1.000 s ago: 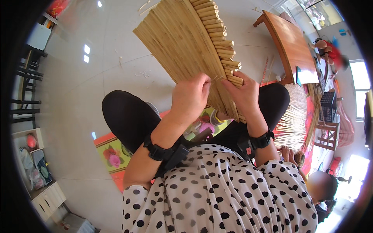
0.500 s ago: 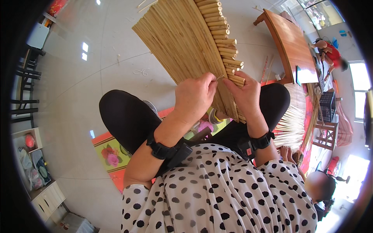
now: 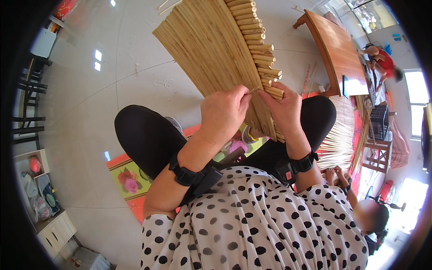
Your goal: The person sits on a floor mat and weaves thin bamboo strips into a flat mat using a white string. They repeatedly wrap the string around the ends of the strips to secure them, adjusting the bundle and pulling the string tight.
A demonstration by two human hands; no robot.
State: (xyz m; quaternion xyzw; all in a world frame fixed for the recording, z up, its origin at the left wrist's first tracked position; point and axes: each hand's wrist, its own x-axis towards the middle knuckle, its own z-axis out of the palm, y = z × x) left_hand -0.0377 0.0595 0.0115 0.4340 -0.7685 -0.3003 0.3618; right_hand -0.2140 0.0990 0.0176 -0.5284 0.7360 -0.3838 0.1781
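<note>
A mat of tan reed stalks [image 3: 216,45] stretches away from my lap, its cut ends lined up in a row along the right edge. My left hand [image 3: 225,110] is closed in a pinch on a thin pale cord [image 3: 254,89], whose short length shows at the mat's right margin. On the other side of that cord, my right hand [image 3: 285,110] grips the stalk ends [image 3: 273,92], thumb on top and fingers wrapped round. Its fingertips are partly hidden.
Under my legs lies a red, flowered floor mat [image 3: 128,180]. A wooden table [image 3: 335,45] stands at the far right. Loose reeds [image 3: 337,135] spread out at the right, by another person's hands [image 3: 334,174]. Loose string [image 3: 163,83] lies on the tiled floor.
My left hand has shifted slightly left, drawing the cord a little. My right hand stays put. At the right, the other person's hands have moved up slightly.
</note>
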